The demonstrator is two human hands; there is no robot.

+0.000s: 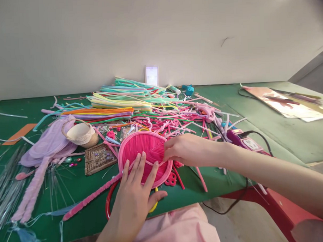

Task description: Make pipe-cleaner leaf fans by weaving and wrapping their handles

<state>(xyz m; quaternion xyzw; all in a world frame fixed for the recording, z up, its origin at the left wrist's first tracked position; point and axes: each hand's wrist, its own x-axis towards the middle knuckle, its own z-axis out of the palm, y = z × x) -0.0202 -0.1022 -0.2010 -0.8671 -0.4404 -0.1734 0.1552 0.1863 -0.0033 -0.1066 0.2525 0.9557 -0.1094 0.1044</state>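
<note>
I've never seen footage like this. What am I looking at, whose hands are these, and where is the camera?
There is no machine here: a person works with bare hands, and the single camera sits on their head, looking down. The left hand lies flat, fingers spread, on a pink woven disc; the right hand pinches its right edge. The disc lies on a green table. Behind it are a heap of coloured fuzzy craft wires, a small basket and a purple fuzzy piece.
</note>
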